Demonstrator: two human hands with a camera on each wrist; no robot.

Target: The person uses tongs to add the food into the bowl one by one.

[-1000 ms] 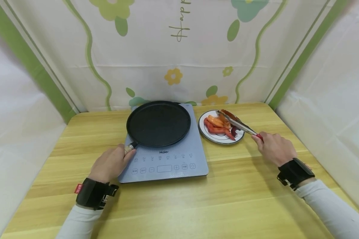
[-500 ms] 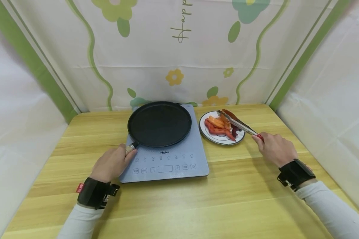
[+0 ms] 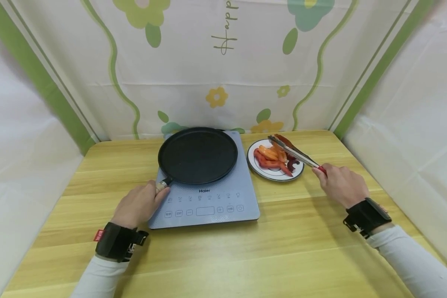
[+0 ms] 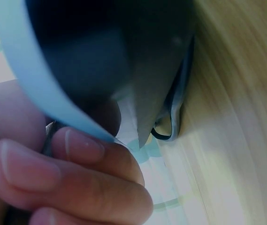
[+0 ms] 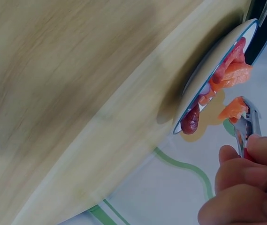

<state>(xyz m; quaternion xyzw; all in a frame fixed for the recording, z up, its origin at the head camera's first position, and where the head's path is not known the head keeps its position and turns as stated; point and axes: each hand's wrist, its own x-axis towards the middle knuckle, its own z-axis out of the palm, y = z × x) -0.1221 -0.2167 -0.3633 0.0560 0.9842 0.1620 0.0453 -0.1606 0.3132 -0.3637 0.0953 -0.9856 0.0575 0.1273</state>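
Observation:
In the head view, my left hand (image 3: 138, 203) grips the light-coloured handle (image 3: 162, 186) of a round black frying pan (image 3: 198, 155) on the induction cooktop (image 3: 246, 186). My right hand (image 3: 345, 184) holds metal tongs (image 3: 301, 156) with red grips, reaching over a white, dark-rimmed plate (image 3: 268, 176). Red sausage-like strips (image 3: 270, 162) and orange pieces (image 3: 268, 153) lie on that plate. An orange-red piece (image 5: 233, 109) sits at the tongs' tips, above the plate, in the right wrist view. The left wrist view shows curled fingers (image 4: 91, 183) close up; the handle is mostly hidden there.
The wooden table (image 3: 216, 260) ends at a flower-printed white cloth (image 3: 182, 78) behind the cooktop and plate. White cloth walls (image 3: 413, 124) stand at both sides. The cooktop's control panel faces me, close to my left hand.
The tongs' tips have shifted slightly up and leftward over the plate, with the orange-red piece. My left hand and the pan stay in place.

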